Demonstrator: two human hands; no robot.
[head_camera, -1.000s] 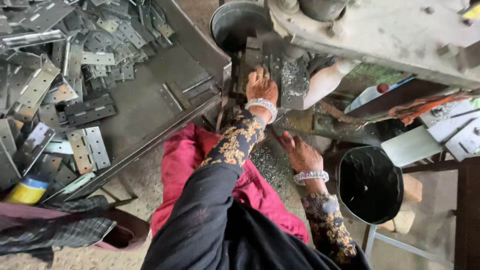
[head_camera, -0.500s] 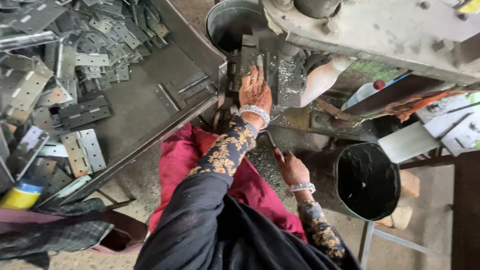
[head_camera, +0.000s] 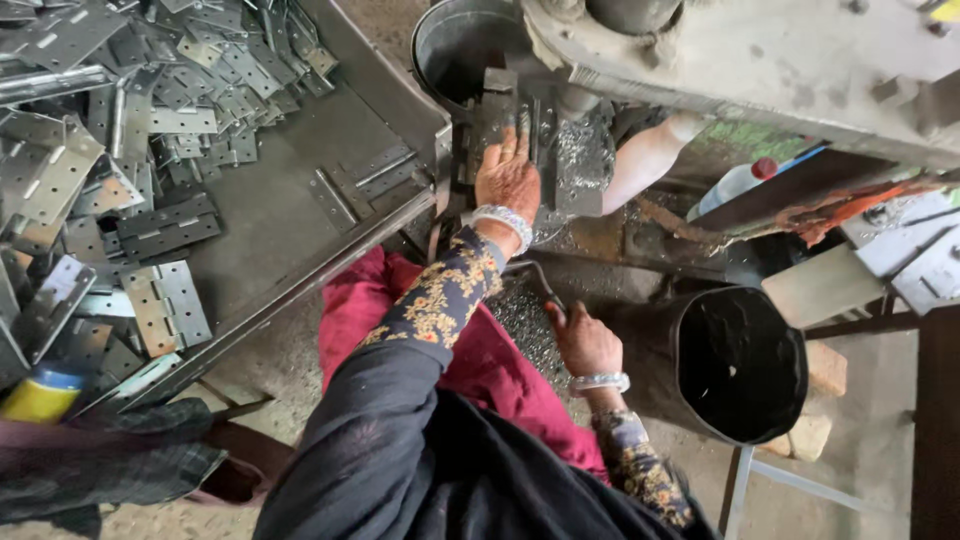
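Closest to me, low by my knee, my right hand (head_camera: 585, 343) is curled round a thin metal lever (head_camera: 530, 277), fingers wrapped on its handle end; the rod runs up and away toward the machine. Just beside that hand, to its right, stands one black bucket (head_camera: 742, 362), its mouth open and dark.

Farther out, my left hand (head_camera: 508, 176) lies flat, fingers stretched forward and close together, pressed on a metal plate (head_camera: 497, 122) set in the press bed (head_camera: 575, 170). I cannot tell whether the fingertips pinch the plate or only hold it down. The plate lies straight ahead of the left hand, its long axis pointing away from me, in line with my fingers. My left hand is touching it; the right is well apart from it.

Beyond the plate sits one grey metal drum (head_camera: 455, 45). Off to my left a slanted steel tray (head_camera: 280, 215) holds punched hinge plates (head_camera: 165, 300), far too many and too heaped to count. One plastic bottle with a red cap (head_camera: 735, 183) lies under the machine at the right.
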